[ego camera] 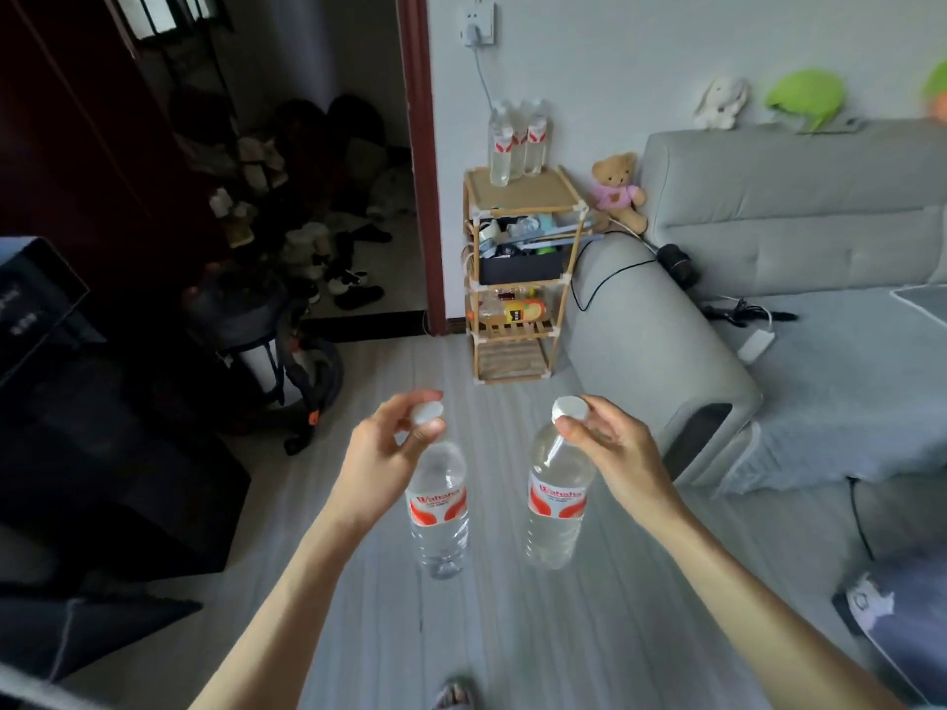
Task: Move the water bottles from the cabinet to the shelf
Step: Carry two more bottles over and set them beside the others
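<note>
Carrying two bottles toward the shelf (517, 197), well ahead: left hand (389, 448) pinching one bottle (438, 509) by its cap, right hand (604, 443) pinching the other bottle (556, 504) likewise. Dangling freely, risking slipping from fingertips, or toppling the bottles already standing (517, 140) there.

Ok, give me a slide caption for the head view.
Each hand, left and right, carries a water bottle by its neck toward the wooden shelf.

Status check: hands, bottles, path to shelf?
Left hand and right hand each pinching a bottle by the neck. Shelf ahead, floor path open.
</note>
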`<control>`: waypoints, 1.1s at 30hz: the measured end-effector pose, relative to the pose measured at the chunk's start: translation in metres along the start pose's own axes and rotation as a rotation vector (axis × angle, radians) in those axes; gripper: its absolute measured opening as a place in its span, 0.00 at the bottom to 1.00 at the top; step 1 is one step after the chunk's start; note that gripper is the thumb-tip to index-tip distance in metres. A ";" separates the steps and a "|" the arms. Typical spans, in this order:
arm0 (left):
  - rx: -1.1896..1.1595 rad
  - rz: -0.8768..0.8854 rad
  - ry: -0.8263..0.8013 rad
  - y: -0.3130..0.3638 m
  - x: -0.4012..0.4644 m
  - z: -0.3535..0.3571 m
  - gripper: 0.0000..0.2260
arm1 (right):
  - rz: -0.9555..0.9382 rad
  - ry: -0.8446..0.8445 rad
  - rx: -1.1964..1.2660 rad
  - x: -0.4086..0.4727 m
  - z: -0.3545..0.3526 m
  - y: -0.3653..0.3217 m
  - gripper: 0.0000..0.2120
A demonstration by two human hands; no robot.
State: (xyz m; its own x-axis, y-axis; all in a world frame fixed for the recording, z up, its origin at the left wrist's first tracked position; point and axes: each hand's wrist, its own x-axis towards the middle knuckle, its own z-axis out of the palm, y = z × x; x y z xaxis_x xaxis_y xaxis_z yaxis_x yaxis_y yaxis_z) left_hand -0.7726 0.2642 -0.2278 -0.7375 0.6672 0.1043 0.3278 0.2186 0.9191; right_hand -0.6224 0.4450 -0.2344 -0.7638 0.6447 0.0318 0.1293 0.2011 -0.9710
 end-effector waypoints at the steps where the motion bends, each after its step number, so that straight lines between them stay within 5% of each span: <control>1: -0.002 0.008 -0.013 0.000 0.025 -0.003 0.08 | 0.000 0.004 -0.007 0.022 0.001 -0.002 0.05; 9: 0.009 0.004 -0.077 -0.026 0.189 0.012 0.08 | 0.065 0.091 -0.011 0.176 -0.007 0.019 0.16; 13: 0.000 -0.022 -0.075 -0.032 0.267 0.038 0.09 | 0.081 0.080 -0.021 0.259 -0.028 0.036 0.10; 20: 0.019 0.004 -0.050 -0.012 0.415 0.072 0.09 | 0.016 0.006 -0.064 0.417 -0.076 0.036 0.14; 28: -0.030 -0.025 0.010 -0.016 0.554 0.103 0.11 | 0.047 -0.013 -0.063 0.559 -0.107 0.051 0.30; 33: -0.023 -0.025 -0.016 -0.026 0.649 0.117 0.11 | 0.061 0.005 -0.079 0.649 -0.111 0.064 0.21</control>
State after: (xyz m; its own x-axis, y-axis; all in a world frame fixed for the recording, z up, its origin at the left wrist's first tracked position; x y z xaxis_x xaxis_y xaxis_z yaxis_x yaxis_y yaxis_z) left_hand -1.1908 0.7754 -0.2284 -0.7360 0.6727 0.0755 0.2955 0.2190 0.9299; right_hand -1.0395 0.9576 -0.2492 -0.7502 0.6608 -0.0253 0.2246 0.2186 -0.9496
